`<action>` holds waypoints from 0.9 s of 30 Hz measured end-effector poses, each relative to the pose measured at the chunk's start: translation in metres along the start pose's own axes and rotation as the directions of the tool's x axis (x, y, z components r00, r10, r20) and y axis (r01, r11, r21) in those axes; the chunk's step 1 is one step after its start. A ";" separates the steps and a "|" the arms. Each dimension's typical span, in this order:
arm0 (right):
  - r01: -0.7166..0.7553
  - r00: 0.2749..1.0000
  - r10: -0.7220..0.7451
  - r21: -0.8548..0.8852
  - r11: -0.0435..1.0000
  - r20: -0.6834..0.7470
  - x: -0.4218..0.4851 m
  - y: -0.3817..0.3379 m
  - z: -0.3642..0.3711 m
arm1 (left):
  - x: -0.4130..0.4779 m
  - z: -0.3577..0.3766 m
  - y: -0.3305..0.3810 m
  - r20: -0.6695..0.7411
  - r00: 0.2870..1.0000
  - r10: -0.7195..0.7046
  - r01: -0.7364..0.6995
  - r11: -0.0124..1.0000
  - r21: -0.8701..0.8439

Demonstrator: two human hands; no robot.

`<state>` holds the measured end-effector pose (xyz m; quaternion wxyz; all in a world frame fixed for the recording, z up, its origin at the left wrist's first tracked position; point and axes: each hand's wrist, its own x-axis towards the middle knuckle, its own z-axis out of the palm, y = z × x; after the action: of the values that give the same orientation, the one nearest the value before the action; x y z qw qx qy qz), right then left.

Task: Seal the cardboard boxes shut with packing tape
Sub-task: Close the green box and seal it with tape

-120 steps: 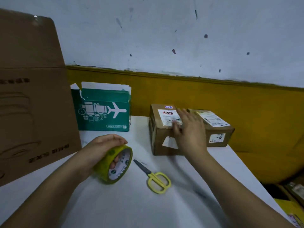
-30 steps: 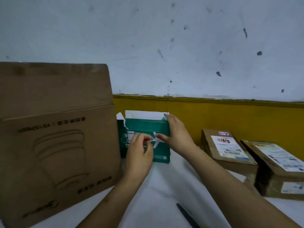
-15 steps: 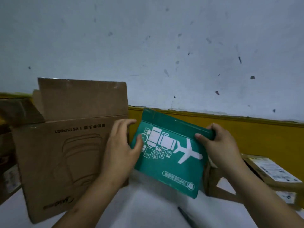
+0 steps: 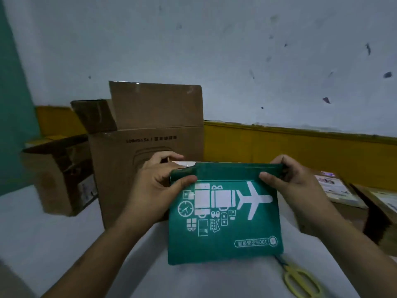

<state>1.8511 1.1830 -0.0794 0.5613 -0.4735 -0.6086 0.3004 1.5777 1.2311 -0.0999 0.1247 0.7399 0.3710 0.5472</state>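
Note:
I hold a green cardboard box (image 4: pixel 225 214) with a white airplane print upright over the white table (image 4: pixel 43 244). My left hand (image 4: pixel 156 186) grips its top left corner, thumb on the front face. My right hand (image 4: pixel 294 181) grips its top right corner in the same way. The box's top flap is folded down along the upper edge, with a strip of white inside showing at the top left. Yellow-handled scissors (image 4: pixel 300 280) lie on the table just below the box's right corner. The tape roll is out of view.
A large brown carton (image 4: pixel 150 134) with raised flaps stands behind my left hand. A smaller open brown box (image 4: pixel 58 175) sits to its left. Two labelled brown parcels (image 4: pixel 337 190) lie at the right, against the yellow wall band.
Both hands lifted the green box off the back of the table and brought it toward me, levelling it from a tilt. My view has swung left.

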 end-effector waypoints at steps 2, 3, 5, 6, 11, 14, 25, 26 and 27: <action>0.105 0.994 -0.097 -0.227 0.968 0.047 0.003 0.003 0.004 | -0.017 -0.004 -0.008 -0.026 0.994 0.107 -0.104 0.990 0.094; 0.179 0.984 -0.157 -0.424 0.888 0.087 0.002 0.004 0.006 | -0.027 -0.003 -0.012 -0.024 0.988 0.151 -0.147 0.981 0.127; 0.359 0.933 -0.245 -0.706 0.611 0.263 0.001 -0.001 0.017 | -0.044 -0.001 -0.018 -0.015 0.986 0.167 -0.164 0.977 0.136; 0.442 0.897 -0.245 -0.742 0.504 0.368 0.001 -0.005 0.028 | -0.049 0.000 -0.018 -0.007 0.987 0.158 -0.156 0.980 0.121; 0.577 0.815 -0.241 -0.696 0.427 0.527 0.004 -0.022 0.078 | -0.048 -0.005 -0.006 -0.011 1.000 0.007 -0.006 1.000 0.015; 0.544 0.834 -0.195 -0.706 0.453 0.517 0.008 -0.022 0.080 | -0.045 -0.018 0.003 0.051 0.981 -0.189 0.195 0.970 -0.147; 0.555 0.783 -0.097 -0.620 0.554 0.614 0.009 -0.024 0.087 | -0.015 -0.049 0.023 0.431 0.883 -0.186 0.080 0.965 0.252; 0.558 0.783 -0.103 -0.618 0.554 0.614 0.009 -0.024 0.088 | -0.014 -0.050 0.023 0.443 0.876 -0.192 0.090 0.967 0.240; 0.563 0.783 -0.112 -0.619 0.548 0.612 0.010 -0.023 0.088 | -0.012 -0.050 0.021 0.452 0.870 -0.196 0.098 0.968 0.230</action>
<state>1.7608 1.1980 -0.0717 0.1687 -0.4390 -0.8825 0.0011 1.5402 1.1970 -0.0775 0.1775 0.8287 0.4379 0.2998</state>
